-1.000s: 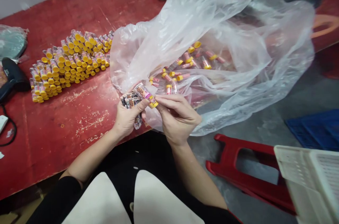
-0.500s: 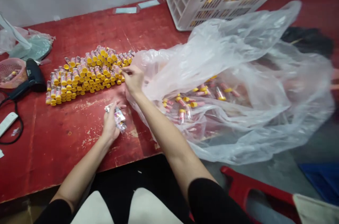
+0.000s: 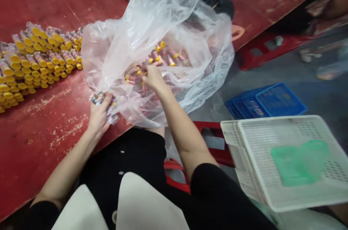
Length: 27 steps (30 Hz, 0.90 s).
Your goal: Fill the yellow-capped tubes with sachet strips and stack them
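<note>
Left hand (image 3: 99,115) closed round printed pieces (image 3: 112,110) by the tabletop's (image 3: 63,128) front edge; right hand (image 3: 153,77) partly curled in clear bag (image 3: 114,59), grip unclear. Yellow-capped tubes (image 3: 171,60) lie loose inside; bag overhangs front edge, so snagging its film could drag tubes off.

The right arm stretches forward and slightly inward, the right hand (image 3: 152,78) low with its fingers curled (their tips are hard to make out). The left hand (image 3: 100,114) is closed nearer the body, its elbow bent.
</note>
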Each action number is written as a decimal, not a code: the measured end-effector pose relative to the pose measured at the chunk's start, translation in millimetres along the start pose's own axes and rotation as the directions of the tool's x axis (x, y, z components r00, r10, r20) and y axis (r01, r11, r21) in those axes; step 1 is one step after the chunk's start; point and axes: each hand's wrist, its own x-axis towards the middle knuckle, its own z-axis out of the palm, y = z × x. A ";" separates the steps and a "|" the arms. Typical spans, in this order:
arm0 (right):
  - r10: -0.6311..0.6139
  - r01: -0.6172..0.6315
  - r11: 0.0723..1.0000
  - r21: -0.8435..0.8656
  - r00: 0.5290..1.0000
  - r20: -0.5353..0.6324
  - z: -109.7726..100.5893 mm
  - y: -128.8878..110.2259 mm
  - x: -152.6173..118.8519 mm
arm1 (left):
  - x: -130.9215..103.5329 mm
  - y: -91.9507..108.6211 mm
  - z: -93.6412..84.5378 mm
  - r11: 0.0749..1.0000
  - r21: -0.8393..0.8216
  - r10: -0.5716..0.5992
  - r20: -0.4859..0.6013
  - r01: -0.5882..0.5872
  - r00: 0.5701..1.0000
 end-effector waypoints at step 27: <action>0.144 0.123 0.807 0.577 0.908 -0.395 -155.3 -81.9 -124.3 | -44.5 -32.4 192.5 0.984 0.046 0.136 0.429 -0.172 0.893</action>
